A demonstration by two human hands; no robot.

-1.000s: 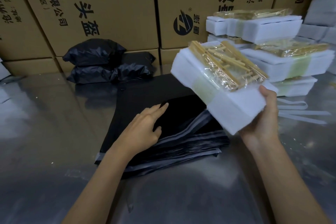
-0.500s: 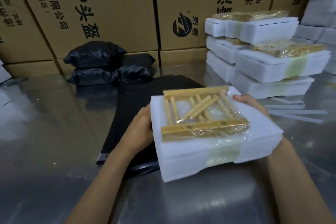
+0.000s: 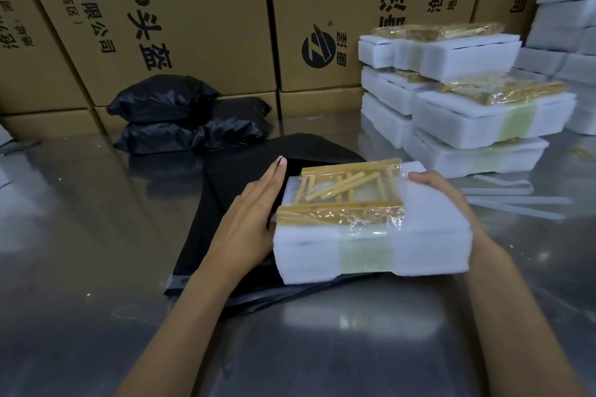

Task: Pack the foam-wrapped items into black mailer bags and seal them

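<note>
The single head-worn camera looked forward and steeply down from close above the steel table [image 3: 80,267], with both forearms reaching in from the bottom edge, the hands near the middle of frame, and a wall of cardboard boxes [image 3: 200,16] closing off the far side.

Shiny stainless-steel bench [image 3: 80,251], scuffed, picking up soft overhead glare. Back of it walled off by large brown cardboard cartons [image 3: 200,10] stacked tight, black Chinese print and a round logo. Dim, warm indoor light.
</note>
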